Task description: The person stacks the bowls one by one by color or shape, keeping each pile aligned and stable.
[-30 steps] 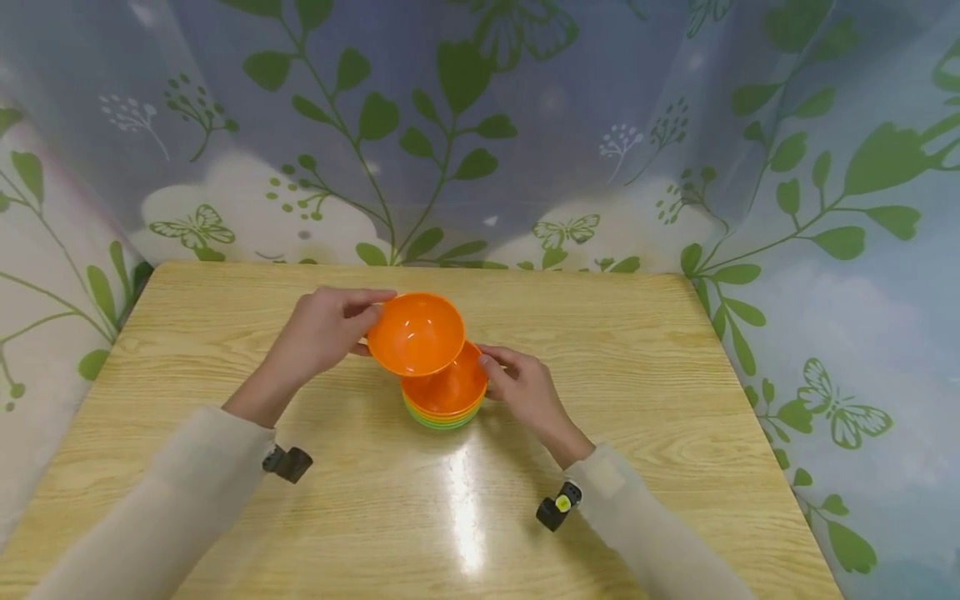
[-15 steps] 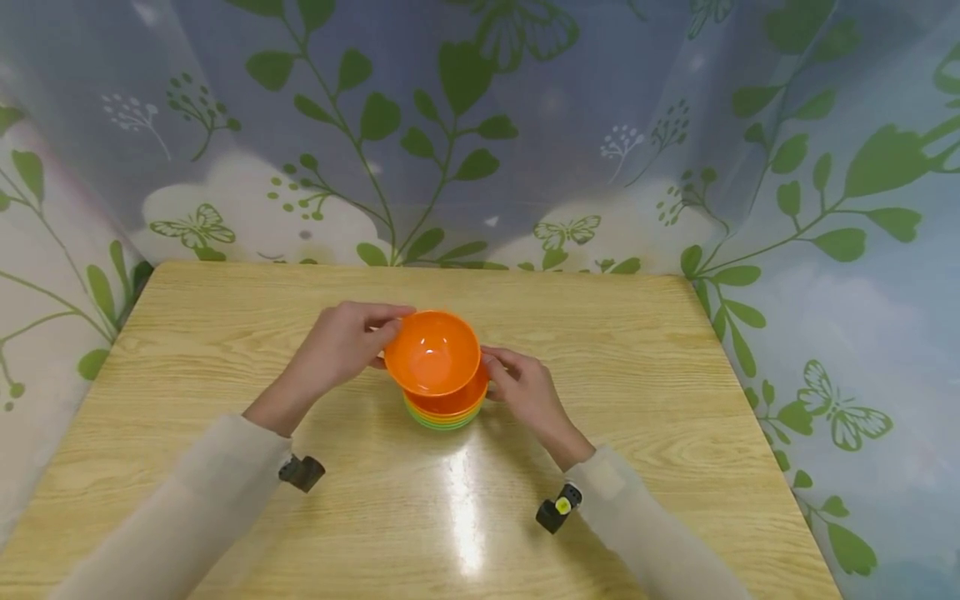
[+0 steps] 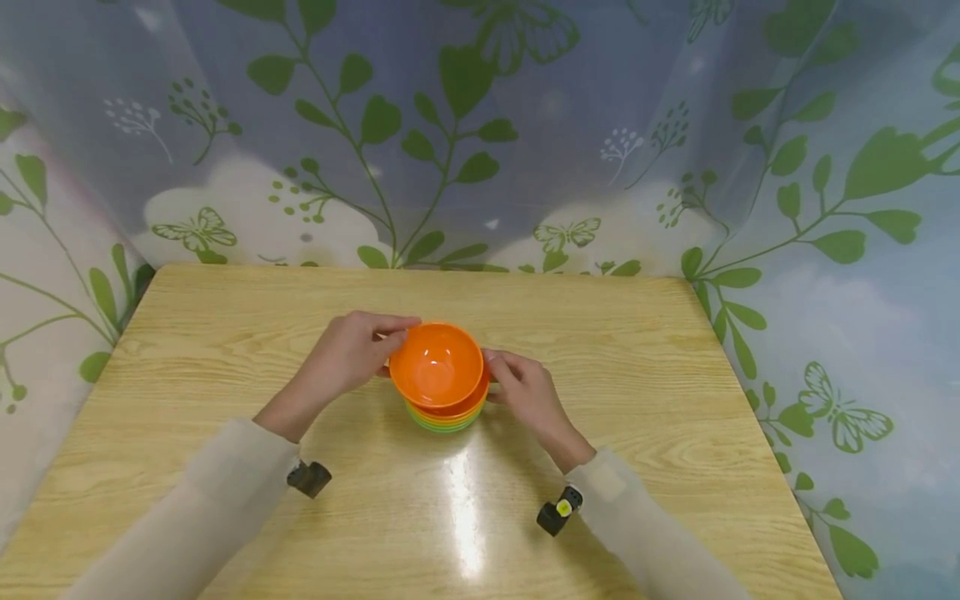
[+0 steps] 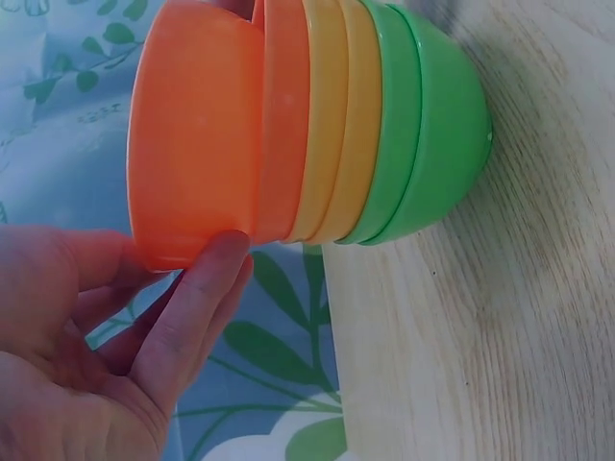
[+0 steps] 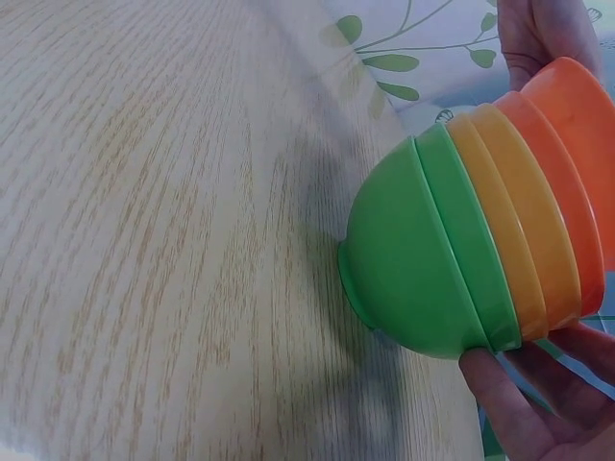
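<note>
My left hand [image 3: 351,354] pinches an orange bowl [image 3: 435,367] by its left rim, thumb near the rim and fingers beneath. That bowl sits slightly tilted at the top of a nested stack, its base inside a second orange bowl [image 4: 285,125]. Below come two yellow bowls [image 5: 531,211] and two green bowls [image 5: 404,259], the lowest standing on the table. At the stack's right side, my right hand [image 3: 528,400] holds it, thumb at the rim of the second orange bowl and fingers along the outside. In the right wrist view those fingers [image 5: 504,408] touch the bowls' sides.
The wooden table [image 3: 637,358] reaches back to a curtain [image 3: 570,125] printed with leaves and butterflies, which also hangs at both sides. A small black camera [image 3: 309,479] is strapped at the left wrist, another black camera [image 3: 553,518] at the right.
My left hand has brought the top orange bowl right and toward me, down into the stack; it now covers most of the second orange bowl. The right hand has stayed in place.
</note>
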Available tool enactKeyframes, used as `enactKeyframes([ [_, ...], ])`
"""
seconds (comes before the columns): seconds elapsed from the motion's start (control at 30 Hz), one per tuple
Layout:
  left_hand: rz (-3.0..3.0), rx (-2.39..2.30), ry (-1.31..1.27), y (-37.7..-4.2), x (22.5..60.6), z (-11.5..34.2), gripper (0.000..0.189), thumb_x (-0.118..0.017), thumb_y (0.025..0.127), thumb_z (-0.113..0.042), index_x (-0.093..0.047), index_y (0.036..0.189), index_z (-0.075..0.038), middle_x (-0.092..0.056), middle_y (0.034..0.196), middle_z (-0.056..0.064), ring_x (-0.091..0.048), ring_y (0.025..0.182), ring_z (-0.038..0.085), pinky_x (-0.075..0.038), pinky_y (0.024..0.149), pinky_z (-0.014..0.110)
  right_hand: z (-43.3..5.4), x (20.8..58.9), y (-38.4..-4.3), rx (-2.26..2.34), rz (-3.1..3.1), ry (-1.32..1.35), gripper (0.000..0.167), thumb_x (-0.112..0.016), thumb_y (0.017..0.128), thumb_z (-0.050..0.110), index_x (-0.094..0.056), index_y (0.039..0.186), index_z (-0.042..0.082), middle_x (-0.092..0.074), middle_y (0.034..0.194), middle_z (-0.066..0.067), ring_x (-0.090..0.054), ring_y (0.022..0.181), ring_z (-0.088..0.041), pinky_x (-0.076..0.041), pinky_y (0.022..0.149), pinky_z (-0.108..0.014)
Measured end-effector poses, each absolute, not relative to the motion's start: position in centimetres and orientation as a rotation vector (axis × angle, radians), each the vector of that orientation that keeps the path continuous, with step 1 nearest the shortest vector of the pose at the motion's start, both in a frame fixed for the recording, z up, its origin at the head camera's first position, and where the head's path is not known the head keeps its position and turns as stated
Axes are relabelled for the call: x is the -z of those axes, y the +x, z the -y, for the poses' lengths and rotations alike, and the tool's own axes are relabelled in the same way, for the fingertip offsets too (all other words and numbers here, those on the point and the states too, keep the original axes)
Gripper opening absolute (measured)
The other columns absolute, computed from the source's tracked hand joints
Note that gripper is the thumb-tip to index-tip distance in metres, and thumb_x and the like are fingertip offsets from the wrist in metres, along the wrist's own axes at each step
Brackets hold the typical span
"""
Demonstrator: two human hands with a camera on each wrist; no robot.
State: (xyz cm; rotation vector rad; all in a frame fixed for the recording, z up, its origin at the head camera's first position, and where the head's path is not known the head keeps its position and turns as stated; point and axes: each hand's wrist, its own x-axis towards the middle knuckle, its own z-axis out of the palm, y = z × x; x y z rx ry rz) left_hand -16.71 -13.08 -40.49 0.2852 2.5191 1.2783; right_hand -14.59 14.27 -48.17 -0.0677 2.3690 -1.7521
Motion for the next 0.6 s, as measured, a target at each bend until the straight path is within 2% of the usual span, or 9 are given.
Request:
enactKeyframes([
  [0.33, -2.506, -1.272, 0.272, -16.83, 40.91, 12.65, 0.038, -0.06, 0.113, -0.016, -0.067, 0.15, -0.013, -0.072, 0.141, 0.021, -0.081, 0.081, 0.018, -0.067, 0.068, 0.031, -14.2, 47.98, -14.56, 1.748, -2.366, -0.047, 0.041, -0.054, 0.116, 0.034, -0.073, 0.14, 0.007, -0.077, 0.132, -0.012, -0.077, 0.114, -0.028, -0.069, 0.089, -0.038],
  [0.6, -2.516, -1.253, 0.256, -16.73, 40.82, 12.41, 0.039, -0.06, 0.113, -0.015, -0.067, 0.151, -0.013, -0.071, 0.143, 0.022, -0.08, 0.074, 0.021, -0.064, 0.063, 0.035, -14.12, 48.08, -14.53, 1.743, -2.387, -0.041, 0.041, -0.052, 0.116, 0.031, -0.074, 0.14, 0.005, -0.075, 0.137, -0.014, -0.077, 0.115, -0.028, -0.069, 0.089, -0.039],
])
